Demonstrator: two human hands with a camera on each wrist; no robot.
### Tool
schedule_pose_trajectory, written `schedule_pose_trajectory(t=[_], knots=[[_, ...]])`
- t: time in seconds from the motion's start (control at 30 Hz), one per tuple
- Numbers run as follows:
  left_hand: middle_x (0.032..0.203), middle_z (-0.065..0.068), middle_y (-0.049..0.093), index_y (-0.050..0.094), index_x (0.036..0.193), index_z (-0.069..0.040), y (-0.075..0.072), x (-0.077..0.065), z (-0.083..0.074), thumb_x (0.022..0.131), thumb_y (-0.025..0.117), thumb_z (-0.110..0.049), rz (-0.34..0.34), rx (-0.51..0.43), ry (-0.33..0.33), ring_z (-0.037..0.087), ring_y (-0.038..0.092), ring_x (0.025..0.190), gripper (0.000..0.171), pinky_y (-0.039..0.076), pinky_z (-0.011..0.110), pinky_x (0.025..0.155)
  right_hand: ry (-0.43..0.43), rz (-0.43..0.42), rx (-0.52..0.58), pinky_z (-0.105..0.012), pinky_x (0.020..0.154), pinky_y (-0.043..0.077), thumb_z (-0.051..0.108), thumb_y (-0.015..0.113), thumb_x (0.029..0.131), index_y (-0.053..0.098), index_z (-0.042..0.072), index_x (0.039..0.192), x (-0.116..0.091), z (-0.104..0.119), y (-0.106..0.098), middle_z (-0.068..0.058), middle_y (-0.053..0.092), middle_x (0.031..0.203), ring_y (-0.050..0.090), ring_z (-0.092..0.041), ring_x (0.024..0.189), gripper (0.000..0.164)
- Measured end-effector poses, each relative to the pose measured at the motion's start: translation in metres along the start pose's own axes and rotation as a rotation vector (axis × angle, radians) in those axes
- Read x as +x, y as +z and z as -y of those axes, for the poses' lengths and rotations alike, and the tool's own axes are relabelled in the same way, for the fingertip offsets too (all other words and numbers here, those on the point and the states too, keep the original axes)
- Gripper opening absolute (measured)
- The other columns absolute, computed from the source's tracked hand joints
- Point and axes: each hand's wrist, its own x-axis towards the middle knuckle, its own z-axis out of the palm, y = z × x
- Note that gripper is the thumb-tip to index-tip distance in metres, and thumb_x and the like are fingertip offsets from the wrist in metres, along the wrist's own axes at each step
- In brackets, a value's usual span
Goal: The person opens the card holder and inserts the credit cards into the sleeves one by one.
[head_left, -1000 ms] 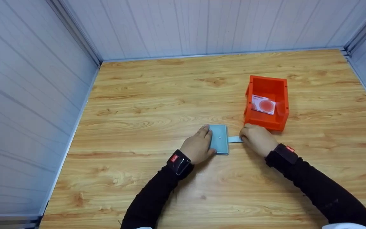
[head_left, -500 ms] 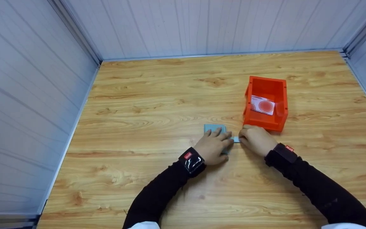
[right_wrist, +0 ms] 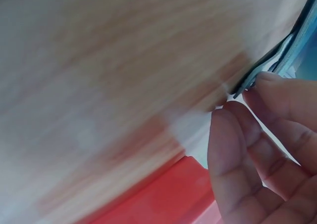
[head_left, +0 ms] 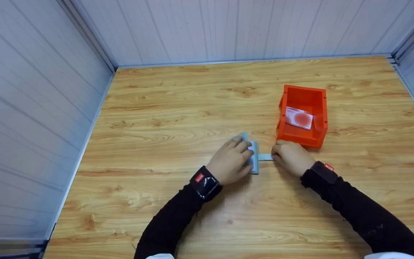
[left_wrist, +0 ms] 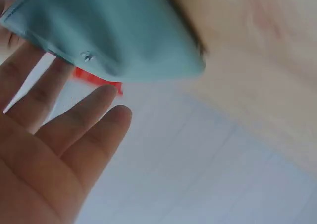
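Snap wallet (head_left: 256, 169): probably light, flexible, smooth; grasp at cover (left_wrist: 129, 30) edge or strap (head_left: 265, 157). Left hand (head_left: 230, 162): fingers spread at cover edge. Right hand (head_left: 291, 157): pinching strap.

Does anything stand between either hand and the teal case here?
Nothing visible does: the left hand touches the raised cover of the teal case, and the right hand pinches its strap. The orange bin sits just beyond the right hand, not between it and the case.
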Motion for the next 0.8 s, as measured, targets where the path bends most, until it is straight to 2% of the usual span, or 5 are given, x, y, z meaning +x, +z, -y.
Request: schedule_pose_trajectory(t=[0.17, 0.37, 0.5, 0.63, 0.8], knots=[[0.132, 0.012, 0.057, 0.066, 0.122, -0.009, -0.015, -0.017, 0.016, 0.091, 0.063, -0.044, -0.048, 0.005, -0.137, 0.037, 0.043, 0.138, 0.047, 0.032, 0.046, 0.117, 0.031, 0.034, 0.017, -0.042, 0.074, 0.054, 0.001, 0.067, 0.086, 0.071, 0.004, 0.084, 0.001, 0.001, -0.001, -0.008, 0.063, 0.082, 0.063, -0.025, 0.077, 0.005], [0.124, 0.019, 0.061, 0.067, 0.118, -0.002, -0.007, -0.028, 0.031, 0.088, 0.068, -0.045, -0.019, 0.023, -0.275, 0.04, 0.046, 0.134, 0.053, 0.033, 0.045, 0.117, 0.051, 0.042, 0.016, -0.042, 0.075, 0.054, 0.001, 0.067, 0.086, 0.07, 0.004, 0.085, 0.001, 0.002, -0.003, -0.008, 0.063, 0.083, 0.063, -0.025, 0.078, 0.005], [0.132, 0.022, 0.058, 0.064, 0.124, 0.001, 0.001, -0.027, 0.033, 0.085, 0.07, -0.048, 0.095, 0.0, -0.312, 0.04, 0.043, 0.137, 0.063, 0.032, 0.04, 0.118, 0.052, 0.048, 0.004, -0.043, 0.075, 0.054, 0.001, 0.067, 0.086, 0.07, 0.004, 0.084, 0.0, 0.002, -0.004, -0.008, 0.063, 0.083, 0.062, -0.025, 0.078, 0.005], [0.151, 0.023, 0.042, 0.052, 0.138, 0.001, 0.006, -0.028, 0.036, 0.086, 0.069, -0.046, 0.231, -0.107, -0.353, 0.039, 0.037, 0.142, 0.072, 0.036, 0.043, 0.115, 0.054, 0.045, 0.0, -0.042, 0.075, 0.054, 0.001, 0.068, 0.085, 0.07, 0.005, 0.085, 0.0, 0.002, -0.003, -0.007, 0.063, 0.082, 0.062, -0.024, 0.077, 0.004], [0.156, 0.023, 0.031, 0.043, 0.145, 0.001, 0.008, -0.03, 0.04, 0.089, 0.069, -0.04, 0.294, -0.211, -0.368, 0.036, 0.034, 0.144, 0.074, 0.033, 0.044, 0.117, 0.046, 0.04, -0.01, -0.041, 0.074, 0.053, 0.002, 0.069, 0.085, 0.069, 0.005, 0.083, 0.001, 0.003, -0.002, -0.007, 0.062, 0.081, 0.061, -0.024, 0.075, 0.004]])
